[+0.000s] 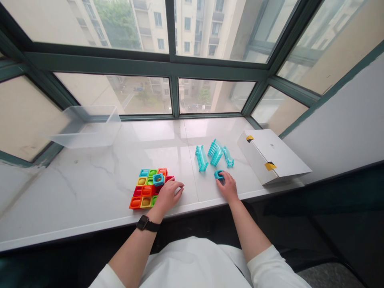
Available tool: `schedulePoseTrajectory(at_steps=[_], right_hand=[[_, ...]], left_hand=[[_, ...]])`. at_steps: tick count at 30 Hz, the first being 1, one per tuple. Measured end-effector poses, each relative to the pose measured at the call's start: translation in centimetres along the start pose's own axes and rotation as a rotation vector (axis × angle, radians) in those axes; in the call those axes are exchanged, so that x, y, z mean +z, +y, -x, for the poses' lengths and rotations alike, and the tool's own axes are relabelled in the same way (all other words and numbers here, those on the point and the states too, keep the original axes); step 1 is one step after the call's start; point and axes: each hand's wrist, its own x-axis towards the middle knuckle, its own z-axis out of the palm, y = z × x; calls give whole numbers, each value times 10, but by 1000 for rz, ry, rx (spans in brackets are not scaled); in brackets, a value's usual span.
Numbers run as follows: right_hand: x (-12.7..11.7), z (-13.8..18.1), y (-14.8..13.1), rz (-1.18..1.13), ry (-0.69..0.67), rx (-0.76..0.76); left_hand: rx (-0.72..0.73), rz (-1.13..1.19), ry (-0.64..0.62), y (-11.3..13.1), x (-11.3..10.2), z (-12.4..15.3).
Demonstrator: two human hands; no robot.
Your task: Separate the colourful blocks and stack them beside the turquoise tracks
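Note:
Colourful square blocks [147,191] lie side by side in a grid on the white sill, with a blue block [158,179] sitting raised on top near the right side. My left hand [168,195] rests over the grid's right edge and hides part of it. Its visible fingers stretch to the right, slightly apart, beside a red block [169,178]; nothing shows between them. Further right, my right hand [228,187] grips a small blue block [219,174] at the sill surface. Just beyond that hand are clear turquoise ribbed track pieces: a straight one [201,158], a curved one [215,152] and a smaller one [228,156].
A white box [273,154] with yellow-and-black tabs stands at the right by the wall. At the back left is a clear plastic bin [87,136]. Window frames [174,96] border the marble-patterned sill [90,188], whose front edge runs close to my body.

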Motion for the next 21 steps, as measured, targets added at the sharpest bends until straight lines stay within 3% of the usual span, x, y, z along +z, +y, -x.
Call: schedulePoseTrajectory(at_steps=[21], right_hand=[[-2,3,2,-64,73,-19]], left_hand=[[12,-1,14,8,-5,-2]])
